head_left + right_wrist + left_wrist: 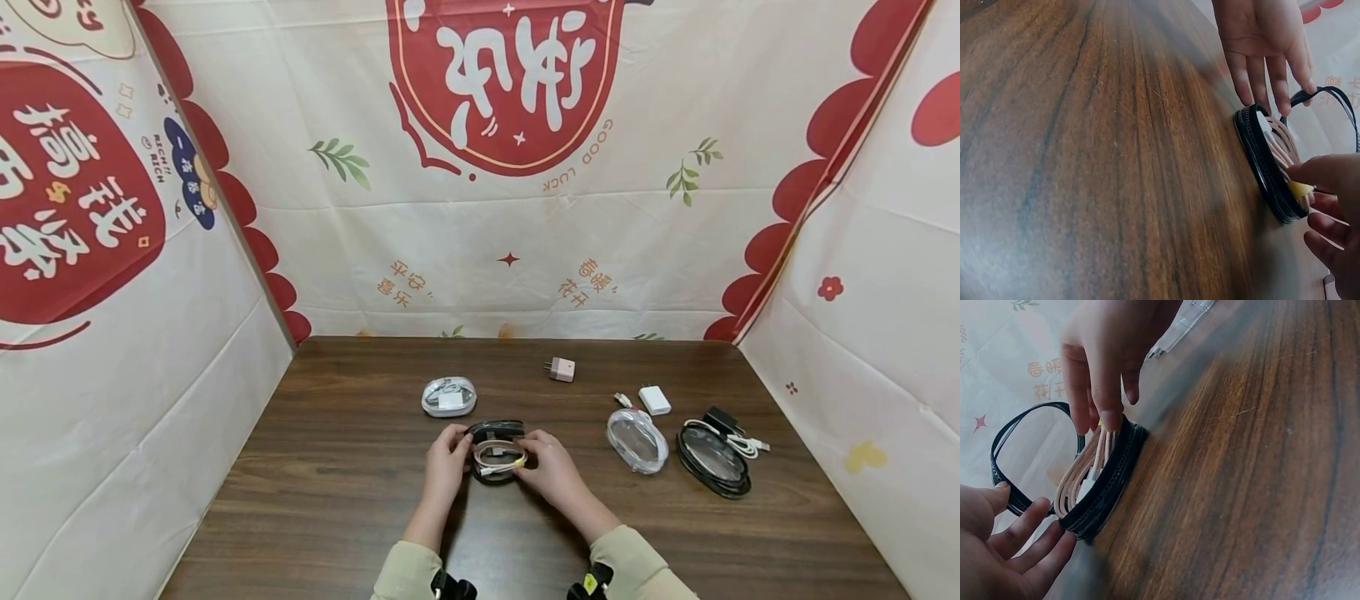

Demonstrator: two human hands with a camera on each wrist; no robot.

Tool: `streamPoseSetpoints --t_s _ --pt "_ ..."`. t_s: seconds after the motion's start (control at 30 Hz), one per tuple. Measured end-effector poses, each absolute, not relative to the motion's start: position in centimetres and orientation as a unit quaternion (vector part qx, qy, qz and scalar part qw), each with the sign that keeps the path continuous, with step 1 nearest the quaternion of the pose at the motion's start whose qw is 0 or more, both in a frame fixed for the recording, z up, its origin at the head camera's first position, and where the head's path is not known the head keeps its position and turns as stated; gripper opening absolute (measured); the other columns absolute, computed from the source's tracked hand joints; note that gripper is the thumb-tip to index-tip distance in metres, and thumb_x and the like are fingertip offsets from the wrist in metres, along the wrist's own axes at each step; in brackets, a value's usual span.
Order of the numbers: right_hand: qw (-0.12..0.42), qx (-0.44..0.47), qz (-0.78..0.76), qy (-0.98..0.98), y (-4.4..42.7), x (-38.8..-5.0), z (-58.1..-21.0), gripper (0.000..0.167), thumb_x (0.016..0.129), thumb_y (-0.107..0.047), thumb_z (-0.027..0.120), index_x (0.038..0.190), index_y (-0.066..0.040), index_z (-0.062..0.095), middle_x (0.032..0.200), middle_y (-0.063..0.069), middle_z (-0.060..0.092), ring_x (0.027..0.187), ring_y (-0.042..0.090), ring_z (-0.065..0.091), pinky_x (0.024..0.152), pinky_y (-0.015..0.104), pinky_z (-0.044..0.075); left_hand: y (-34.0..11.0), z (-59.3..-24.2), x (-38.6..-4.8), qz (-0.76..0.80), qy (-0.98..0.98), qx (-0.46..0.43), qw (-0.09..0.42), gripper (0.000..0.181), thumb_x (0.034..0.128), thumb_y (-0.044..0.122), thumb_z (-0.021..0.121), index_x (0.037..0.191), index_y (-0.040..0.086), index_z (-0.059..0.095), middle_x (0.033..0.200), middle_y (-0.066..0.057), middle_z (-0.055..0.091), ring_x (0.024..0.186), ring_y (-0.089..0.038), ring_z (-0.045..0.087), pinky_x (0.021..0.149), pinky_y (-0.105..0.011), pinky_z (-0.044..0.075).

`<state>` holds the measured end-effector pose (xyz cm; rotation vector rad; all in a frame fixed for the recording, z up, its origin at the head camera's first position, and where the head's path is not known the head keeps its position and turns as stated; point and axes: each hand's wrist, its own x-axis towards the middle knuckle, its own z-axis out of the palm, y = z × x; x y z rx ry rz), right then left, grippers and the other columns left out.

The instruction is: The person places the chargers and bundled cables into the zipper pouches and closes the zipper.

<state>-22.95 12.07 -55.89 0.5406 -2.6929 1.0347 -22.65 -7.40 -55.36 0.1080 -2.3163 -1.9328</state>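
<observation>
Pale printed cloth [487,237] hangs behind and to both sides of a dark wood-grain tabletop [330,492]. Near its middle, the left hand [447,460] holds a black zippered case [1113,487] by its raised lid, and the right hand [551,468] pinches the coiled pink cable [1075,477] inside at its yellow tie [1299,189]. A black coil [731,488] and a pale coil [621,452] lie to the right, a clear-wrapped oval bundle [449,397] beyond the case, then a white charger [656,401] and a smaller pinkish charger [563,370].
</observation>
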Motion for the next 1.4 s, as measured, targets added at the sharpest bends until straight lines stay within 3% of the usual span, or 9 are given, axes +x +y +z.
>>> streamPoseSetpoints --t_s 0.23,0.63,0.87,1.1,1.4 --pt "0.118 0.168 0.375 -0.904 12.4 -22.9 -55.7 0.029 0.069 -0.001 0.084 0.096 0.000 0.073 0.091 0.003 0.064 0.088 0.022 0.060 0.079 0.039 0.049 -7.4 -55.6 -22.9 -0.634 -0.769 0.036 0.068 0.008 0.0951 0.004 0.059 0.101 0.001 0.065 0.081 -0.018 0.067 0.076 -0.030 0.064 0.057 -0.040 0.054" --pt "0.128 0.155 0.353 -0.914 12.7 -23.4 -55.6 0.013 0.071 -0.004 0.084 0.079 -0.008 0.074 0.085 -0.002 0.053 0.080 0.017 0.055 0.071 0.034 0.046 -7.4 -55.5 -23.2 -0.635 -0.769 0.025 0.069 0.009 0.0944 0.004 0.061 0.102 0.000 0.064 0.082 -0.020 0.067 0.076 -0.030 0.065 0.056 -0.041 0.054" --pt "0.115 0.135 0.392 -0.903 13.7 -24.2 -54.9 0.013 0.077 -0.004 0.080 0.088 -0.007 0.074 0.088 -0.002 0.058 0.084 0.019 0.059 0.075 0.037 0.050 -7.5 -55.5 -23.8 -0.623 -0.778 0.030 0.072 0.008 0.0946 0.004 0.060 0.101 0.000 0.064 0.079 -0.017 0.068 0.074 -0.031 0.064 0.053 -0.034 0.051" --pt "0.149 0.103 0.454 -0.872 15.9 -27.0 -54.5 0.017 0.081 -0.010 0.075 0.095 -0.002 0.073 0.091 0.005 0.062 0.082 0.021 0.062 0.074 0.039 0.053 -7.9 -55.5 -24.1 -0.609 -0.787 0.054 0.083 0.008 0.0954 0.006 0.060 0.099 0.002 0.065 0.080 -0.016 0.068 0.067 -0.019 0.060 0.053 -0.027 0.047" --pt "0.092 -0.017 0.472 -0.877 17.9 -31.6 -53.9 0.036 0.089 -0.014 0.069 0.119 0.004 0.063 0.119 0.023 0.057 0.108 0.038 0.055 0.091 0.050 0.045 -7.9 -55.6 -24.3 -0.629 -0.770 0.066 0.086 0.008 0.0955 0.005 0.059 0.099 0.000 0.064 0.080 -0.016 0.069 0.073 -0.025 0.065 0.055 -0.027 0.049"
